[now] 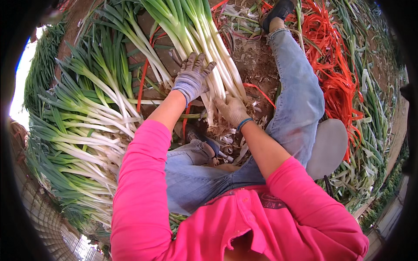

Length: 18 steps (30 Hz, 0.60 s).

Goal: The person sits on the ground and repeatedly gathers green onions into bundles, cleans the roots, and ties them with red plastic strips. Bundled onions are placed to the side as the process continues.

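Observation:
A bundle of long green onions (212, 55) lies before me, white stalks and roots towards me, green tops pointing away. My left hand (192, 76), in a grey-striped knit glove with soiled fingers, rests on the stalks from the left, fingers spread. My right hand (231, 110), in a pale knit glove with a blue band at the wrist, holds the white lower ends just above the roots. A red plastic strip (259, 93) runs from under the bundle to the right. Another red strip (142, 83) lies on the ground at the left.
Loose green onions (98, 130) are piled at the left. A heap of red plastic strips (336, 78) lies beyond my right leg (294, 88). Stripped leaves (369, 153) cover the far right. A round grey seat (327, 148) is beside my thigh.

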Available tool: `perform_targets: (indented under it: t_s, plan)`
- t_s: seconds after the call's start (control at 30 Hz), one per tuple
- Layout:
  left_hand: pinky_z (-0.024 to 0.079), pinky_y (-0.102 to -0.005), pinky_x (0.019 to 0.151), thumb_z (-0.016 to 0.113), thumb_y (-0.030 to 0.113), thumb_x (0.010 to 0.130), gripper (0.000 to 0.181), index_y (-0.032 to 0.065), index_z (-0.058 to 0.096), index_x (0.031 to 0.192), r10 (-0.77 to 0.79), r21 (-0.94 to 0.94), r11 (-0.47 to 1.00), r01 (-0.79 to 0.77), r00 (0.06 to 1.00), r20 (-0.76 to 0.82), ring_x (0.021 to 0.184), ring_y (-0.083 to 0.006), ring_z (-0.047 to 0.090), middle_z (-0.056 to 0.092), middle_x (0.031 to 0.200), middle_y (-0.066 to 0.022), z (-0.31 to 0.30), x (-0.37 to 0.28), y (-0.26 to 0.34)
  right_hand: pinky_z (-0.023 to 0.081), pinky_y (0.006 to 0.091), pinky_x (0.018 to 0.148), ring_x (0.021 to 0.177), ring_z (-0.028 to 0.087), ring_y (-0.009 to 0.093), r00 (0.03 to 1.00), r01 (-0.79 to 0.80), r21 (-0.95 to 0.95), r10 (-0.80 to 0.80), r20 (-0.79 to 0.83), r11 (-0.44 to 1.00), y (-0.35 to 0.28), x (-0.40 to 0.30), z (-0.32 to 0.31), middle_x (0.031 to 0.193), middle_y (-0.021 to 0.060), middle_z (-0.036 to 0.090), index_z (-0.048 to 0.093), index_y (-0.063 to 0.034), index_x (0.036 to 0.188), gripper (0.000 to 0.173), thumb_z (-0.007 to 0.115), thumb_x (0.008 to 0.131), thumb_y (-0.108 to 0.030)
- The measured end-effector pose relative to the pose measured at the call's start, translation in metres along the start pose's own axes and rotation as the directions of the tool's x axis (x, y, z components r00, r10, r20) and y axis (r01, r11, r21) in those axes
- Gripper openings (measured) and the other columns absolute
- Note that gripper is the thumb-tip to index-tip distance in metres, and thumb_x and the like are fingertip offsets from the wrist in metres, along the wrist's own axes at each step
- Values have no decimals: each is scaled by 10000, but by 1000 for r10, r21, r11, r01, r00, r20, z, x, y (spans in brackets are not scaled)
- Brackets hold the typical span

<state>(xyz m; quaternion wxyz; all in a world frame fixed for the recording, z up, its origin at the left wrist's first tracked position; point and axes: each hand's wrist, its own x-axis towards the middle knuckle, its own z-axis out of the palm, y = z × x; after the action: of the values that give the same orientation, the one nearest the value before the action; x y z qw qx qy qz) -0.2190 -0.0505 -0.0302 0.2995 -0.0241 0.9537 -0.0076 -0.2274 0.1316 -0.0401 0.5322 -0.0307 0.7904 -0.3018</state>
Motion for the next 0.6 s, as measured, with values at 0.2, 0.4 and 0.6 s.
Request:
perform_targets:
  t_s: [0.2,0.4,0.6]
  plan:
    - [154,-440,1181,659,449,808,843,274,233,1514,-28,-62,998,26,999,-34,1458,-324,121,128,1585,-105,9,3,2,531,369,668,697,676,278,991,-40,-60,32,-133,997,21,2,17,875,210,682,576,28,1183,616,526,894,-514]
    - [153,-434,1182,667,429,800,849,212,256,1510,-24,-15,1000,23,1000,-20,1459,-327,118,149,1583,-106,7,1,1,476,404,909,964,648,332,998,20,-138,-29,-63,990,20,-1,14,988,239,671,576,24,1194,619,542,878,-506]
    - [107,-485,1176,591,587,815,911,181,192,1526,-89,37,996,87,992,89,1462,-331,114,108,1601,-58,4,15,17,464,389,918,1023,628,360,991,59,-7,-58,117,998,44,41,11,1061,250,657,650,48,1087,614,543,864,-514]
